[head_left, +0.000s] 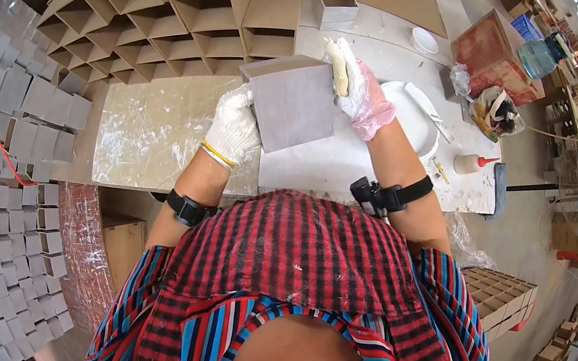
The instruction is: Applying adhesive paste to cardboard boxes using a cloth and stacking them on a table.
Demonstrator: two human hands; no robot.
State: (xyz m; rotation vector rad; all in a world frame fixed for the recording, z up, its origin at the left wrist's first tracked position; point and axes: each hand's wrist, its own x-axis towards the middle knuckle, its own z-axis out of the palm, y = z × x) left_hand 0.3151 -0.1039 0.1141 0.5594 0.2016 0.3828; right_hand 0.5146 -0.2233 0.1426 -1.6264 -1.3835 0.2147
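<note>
A grey box with an open top is held tilted above the near part of the workbench, its smooth side turned up to me. My left hand, in a white knit glove with a yellow-edged cuff, is closed on the box's left side. At the box's upper right edge is my right hand, in a white glove with pink plastic round the wrist. Its fingers are closed around a long cream-coloured piece whose kind I cannot make out. The far side of the box hides part of its inside.
Brown open boxes are stacked at the back left. Another small grey box stands behind. To the right are a white basin, a red-capped bottle, a white bowl and a red-stained box. Grey boxes fill the left floor.
</note>
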